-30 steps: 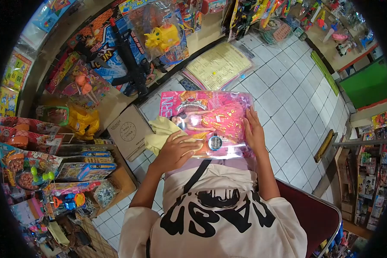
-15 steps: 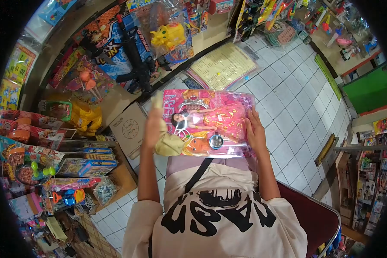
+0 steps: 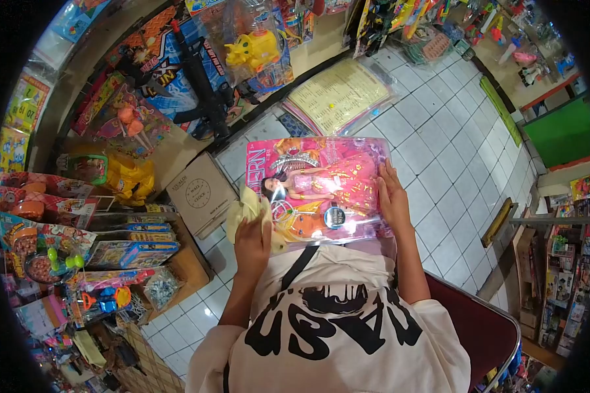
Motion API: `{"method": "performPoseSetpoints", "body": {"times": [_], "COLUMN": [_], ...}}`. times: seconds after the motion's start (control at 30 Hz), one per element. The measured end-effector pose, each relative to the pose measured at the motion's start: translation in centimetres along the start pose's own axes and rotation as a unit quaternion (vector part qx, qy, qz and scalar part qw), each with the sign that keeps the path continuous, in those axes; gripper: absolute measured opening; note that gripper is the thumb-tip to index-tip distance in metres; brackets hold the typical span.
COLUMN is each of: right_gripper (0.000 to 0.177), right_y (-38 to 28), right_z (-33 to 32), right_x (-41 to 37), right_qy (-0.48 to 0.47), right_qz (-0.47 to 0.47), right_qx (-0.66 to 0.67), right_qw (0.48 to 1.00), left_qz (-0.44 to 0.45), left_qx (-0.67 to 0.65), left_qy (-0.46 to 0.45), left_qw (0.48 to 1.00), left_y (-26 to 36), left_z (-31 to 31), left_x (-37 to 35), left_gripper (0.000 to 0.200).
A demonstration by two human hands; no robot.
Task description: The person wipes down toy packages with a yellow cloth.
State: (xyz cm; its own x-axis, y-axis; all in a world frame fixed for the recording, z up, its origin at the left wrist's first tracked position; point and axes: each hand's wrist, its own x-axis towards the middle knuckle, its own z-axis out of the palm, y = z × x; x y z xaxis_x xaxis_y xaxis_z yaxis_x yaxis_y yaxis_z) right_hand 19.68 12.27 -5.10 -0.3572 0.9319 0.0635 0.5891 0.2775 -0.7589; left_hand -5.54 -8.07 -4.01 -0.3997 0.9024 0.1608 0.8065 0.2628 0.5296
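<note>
A packaged doll [image 3: 318, 187] in a pink dress lies across my lap in clear plastic, with a silver crown and small accessories beside it. My right hand [image 3: 393, 200] grips the package along its right edge, fingers over the front. At the lower left corner of the package, my left hand [image 3: 252, 237] is closed on a pale yellow cloth [image 3: 250, 203], which bunches around the fingers and touches the plastic. The fingertips of the left hand are partly hidden in the cloth.
A wall clock box [image 3: 196, 192] stands on the left near boxed toys [image 3: 134, 252]. Bagged printed sheets [image 3: 339, 98] lie on the tiled floor ahead. A toy rifle [image 3: 200, 85] hangs on the left display. A dark red chair seat [image 3: 465, 334] is at my right.
My left hand has moved down and toward me with the cloth, from the package's upper left side to its lower left corner. The right hand stays at the right edge.
</note>
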Motion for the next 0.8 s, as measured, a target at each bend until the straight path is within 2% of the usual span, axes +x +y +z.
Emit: {"method": "performPoseSetpoints", "body": {"times": [0.03, 0.07, 0.2, 0.3, 0.33, 0.43, 0.5, 0.57, 0.6, 0.63, 0.7, 0.77, 0.8], "right_gripper": [0.040, 0.039, 0.038, 0.038, 0.039, 0.040, 0.043, 0.045, 0.047, 0.048, 0.049, 0.054, 0.055], "right_y": [0.0, -0.1, 0.2, 0.4, 0.4, 0.0, 0.2, 0.3, -0.3, -0.3, 0.0, -0.2, 0.5], "right_z": [0.0, 0.0, 0.3, 0.5, 0.3, 0.0, -0.1, -0.1, -0.4, -0.3, -0.2, -0.3, 0.1], "right_x": [0.1, 0.1, 0.2, 0.2, 0.2, 0.1, 0.0, 0.1, 0.1, 0.1, 0.2, 0.1, 0.2], "right_qy": [0.002, 0.004, 0.011, 0.012, 0.013, 0.006, -0.003, -0.008, -0.022, -0.017, -0.007, -0.015, -0.010], "right_qz": [-0.003, -0.002, -0.005, -0.010, -0.011, -0.015, -0.012, -0.013, -0.001, 0.000, 0.000, 0.012, 0.010], "right_qx": [0.002, 0.003, 0.005, 0.003, 0.002, 0.007, 0.003, 0.012, 0.018, 0.048, 0.108, 0.187, 0.232], "right_qw": [1.000, 1.000, 1.000, 1.000, 1.000, 1.000, 1.000, 1.000, 1.000, 0.999, 0.994, 0.982, 0.973], "left_qz": [0.020, 0.064, 0.175, 0.210, 0.186, -0.056, -0.152, -0.201, -0.220, -0.178, -0.058, -0.203, -0.155], "left_qx": [-0.013, 0.050, 0.086, -0.043, -0.083, -0.228, -0.348, -0.566, -0.622, -0.607, -0.635, -0.659, -0.618], "left_qy": [0.011, 0.006, -0.065, -0.100, -0.120, -0.220, 0.010, 0.206, 0.279, 0.273, 0.232, 0.213, 0.040], "left_qw": [1.000, 0.997, 0.979, 0.972, 0.972, 0.947, 0.925, 0.773, 0.698, 0.725, 0.735, 0.692, 0.770], "left_y": [0.2, -0.2, 1.9, 2.2, 2.9, 1.1, -0.9, 1.4, 3.2, 4.5, 4.4, 7.8, 5.6], "left_z": [-0.1, 0.0, -1.6, -1.6, -2.8, -6.1, -8.6, -12.7, -14.7, -16.1, -15.7, -13.8, -11.7], "left_x": [-0.9, -2.0, -2.8, -2.3, -1.5, 0.0, -0.2, 2.9, 4.9, 5.8, 7.6, 10.4, 12.2], "left_gripper": [0.032, 0.029, 0.026, 0.026, 0.022, 0.018, 0.022, 0.035, 0.042, 0.045, 0.047, 0.045, 0.044]}}
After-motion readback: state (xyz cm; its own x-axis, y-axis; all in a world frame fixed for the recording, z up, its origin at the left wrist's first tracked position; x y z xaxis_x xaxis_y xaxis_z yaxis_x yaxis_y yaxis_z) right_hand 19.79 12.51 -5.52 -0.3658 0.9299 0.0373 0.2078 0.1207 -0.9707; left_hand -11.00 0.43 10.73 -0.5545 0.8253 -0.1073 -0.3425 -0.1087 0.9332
